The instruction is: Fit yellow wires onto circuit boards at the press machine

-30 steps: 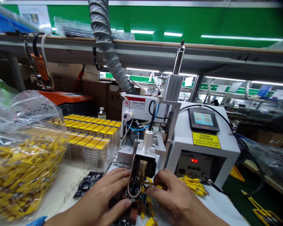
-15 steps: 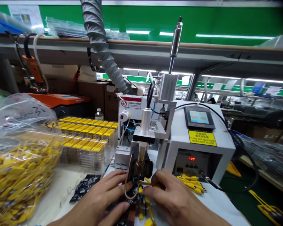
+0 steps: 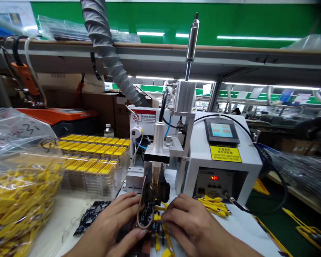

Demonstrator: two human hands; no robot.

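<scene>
Under the machine's vertical metal head [image 3: 157, 171], a black circuit board [image 3: 147, 211] sits beside a thin looped tube [image 3: 144, 227]. My left hand [image 3: 115, 223] rests at the board's left side, fingers stretched out and thumb apart, near the tube's lower bend. On the other side, my right hand [image 3: 188, 221] has bent fingers pressed together at a yellow flat flex cable [image 3: 157, 217] by the board's right edge. The exact pinch is partly hidden behind the fingers. More yellow strips [image 3: 166, 252] hang below, between the hands.
More black boards [image 3: 89, 217] lie to the left. Stacked clear trays [image 3: 91, 178] hold yellow parts behind a plastic bag [image 3: 21, 200] full of yellow flex pieces. A yellow bundle [image 3: 215, 206] lies right, before the white control box [image 3: 224, 178]. A grey duct [image 3: 103, 39] hangs above.
The whole view has shifted slightly, so the machine appears further left. Both hands stay around the board; the fingers of my right hand are drawn a little closer together.
</scene>
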